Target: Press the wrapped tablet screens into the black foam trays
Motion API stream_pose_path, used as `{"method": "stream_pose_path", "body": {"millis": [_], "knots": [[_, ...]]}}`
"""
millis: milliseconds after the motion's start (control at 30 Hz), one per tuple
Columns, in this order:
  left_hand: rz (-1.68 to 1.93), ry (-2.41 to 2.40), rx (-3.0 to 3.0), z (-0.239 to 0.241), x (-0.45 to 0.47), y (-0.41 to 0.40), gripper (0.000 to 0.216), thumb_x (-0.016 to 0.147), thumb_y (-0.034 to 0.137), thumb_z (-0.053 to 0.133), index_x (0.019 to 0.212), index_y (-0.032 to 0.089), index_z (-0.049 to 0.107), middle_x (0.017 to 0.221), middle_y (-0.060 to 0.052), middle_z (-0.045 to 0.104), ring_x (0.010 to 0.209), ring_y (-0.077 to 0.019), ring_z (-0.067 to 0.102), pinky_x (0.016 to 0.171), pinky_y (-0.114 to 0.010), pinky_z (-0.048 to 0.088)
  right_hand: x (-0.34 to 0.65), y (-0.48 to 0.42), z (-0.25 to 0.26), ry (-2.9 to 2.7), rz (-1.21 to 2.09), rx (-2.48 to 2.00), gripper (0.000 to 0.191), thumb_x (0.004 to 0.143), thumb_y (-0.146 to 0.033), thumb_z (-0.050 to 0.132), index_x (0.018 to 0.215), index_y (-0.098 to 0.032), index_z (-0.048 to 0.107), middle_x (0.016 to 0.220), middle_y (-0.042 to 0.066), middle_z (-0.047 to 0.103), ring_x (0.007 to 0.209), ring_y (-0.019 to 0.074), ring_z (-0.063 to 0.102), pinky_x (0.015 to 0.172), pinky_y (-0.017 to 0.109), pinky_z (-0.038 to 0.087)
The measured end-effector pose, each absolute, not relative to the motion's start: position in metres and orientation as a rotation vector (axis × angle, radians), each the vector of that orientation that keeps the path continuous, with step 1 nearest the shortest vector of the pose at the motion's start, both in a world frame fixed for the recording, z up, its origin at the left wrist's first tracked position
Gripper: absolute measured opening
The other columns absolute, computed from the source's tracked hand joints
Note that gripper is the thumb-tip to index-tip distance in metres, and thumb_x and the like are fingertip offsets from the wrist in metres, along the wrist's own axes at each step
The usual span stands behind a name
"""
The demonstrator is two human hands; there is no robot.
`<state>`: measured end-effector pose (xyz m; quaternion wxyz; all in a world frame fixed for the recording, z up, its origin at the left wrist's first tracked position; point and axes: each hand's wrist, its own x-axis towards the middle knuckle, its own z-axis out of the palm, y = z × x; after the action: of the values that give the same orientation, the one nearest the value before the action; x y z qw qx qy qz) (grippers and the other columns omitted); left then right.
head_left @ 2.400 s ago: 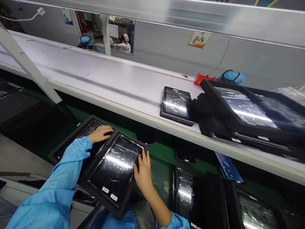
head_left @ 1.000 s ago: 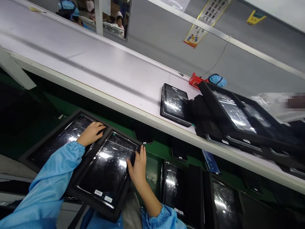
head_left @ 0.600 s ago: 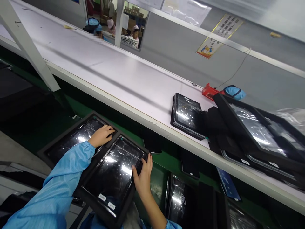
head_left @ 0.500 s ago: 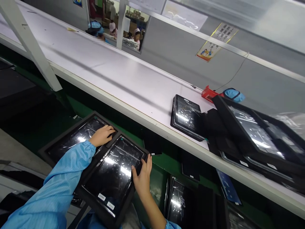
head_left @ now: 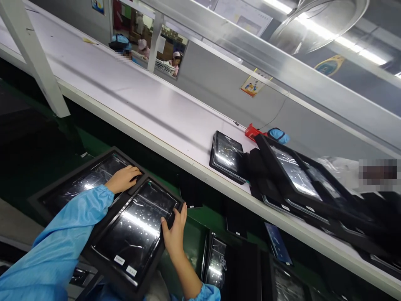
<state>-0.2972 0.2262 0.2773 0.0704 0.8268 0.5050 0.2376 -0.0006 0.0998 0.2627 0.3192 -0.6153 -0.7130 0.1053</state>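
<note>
The right grip (head_left: 174,235) clasps the rectangular black foam tray (head_left: 108,268) by its edge; the left grip (head_left: 123,179) — closure unclear — rests over its middle, a glossy black tablet (head_left: 133,232) between.

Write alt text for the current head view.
A person's right hand holds the right edge of a black tray with two glossy panels; the left hand touches near its divider. Beyond, a white shelf bears further panels and a red object toward the right.
</note>
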Motion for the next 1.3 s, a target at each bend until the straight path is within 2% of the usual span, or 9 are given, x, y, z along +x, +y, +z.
{"method": "stream_pose_path", "body": {"millis": [133,300,600,1033,1300], "knots": [[0.698,1.518,2.500,0.279,-0.297,0.223,0.036,0.085,0.019,0.040,0.115,0.020,0.059,0.116,-0.004,0.058,0.106,-0.0235,0.050,0.088,-0.036,0.044,-0.003,0.098,0.261,-1.831,0.301,-1.633,0.042,0.087,-0.031,0.052,0.123,-0.009,0.049,0.156,0.020,0.003,0.144,0.0306,0.005,0.112,0.053,0.025],[0.626,1.542,2.525,0.282,-0.298,0.220,0.041,0.087,0.023,0.038,0.123,0.023,0.057,0.120,-0.003,0.056,0.108,-0.0231,0.048,0.090,-0.036,0.044,-0.008,0.096,0.263,-1.743,0.381,-1.656,0.042,0.083,-0.026,0.055,0.123,-0.011,0.051,0.156,0.017,0.004,0.144,0.0288,0.008,0.114,0.049,0.024],[0.560,1.577,2.531,0.274,-0.305,0.223,0.040,0.091,0.030,0.038,0.127,0.027,0.054,0.123,-0.002,0.055,0.111,-0.0222,0.049,0.090,-0.035,0.044,-0.010,0.095,0.266,-1.752,0.410,-1.682,0.046,0.081,-0.024,0.059,0.123,-0.008,0.052,0.156,0.017,0.006,0.145,0.0270,0.008,0.116,0.043,0.021],[0.585,1.647,2.582,0.283,-0.303,0.217,0.038,0.091,0.031,0.038,0.122,0.026,0.059,0.116,-0.001,0.058,0.104,-0.0214,0.051,0.084,-0.032,0.046,-0.008,0.097,0.261,-1.748,0.483,-1.637,0.049,0.083,-0.030,0.058,0.126,-0.008,0.050,0.157,0.014,0.002,0.145,0.0291,0.003,0.115,0.048,0.021],[0.594,1.625,2.571,0.283,-0.303,0.220,0.038,0.090,0.031,0.039,0.122,0.026,0.060,0.118,-0.001,0.058,0.105,-0.0214,0.051,0.088,-0.033,0.045,-0.007,0.098,0.259,-1.765,0.428,-1.619,0.047,0.083,-0.028,0.059,0.124,-0.007,0.051,0.157,0.016,0.004,0.144,0.0295,0.005,0.116,0.048,0.021]]}}
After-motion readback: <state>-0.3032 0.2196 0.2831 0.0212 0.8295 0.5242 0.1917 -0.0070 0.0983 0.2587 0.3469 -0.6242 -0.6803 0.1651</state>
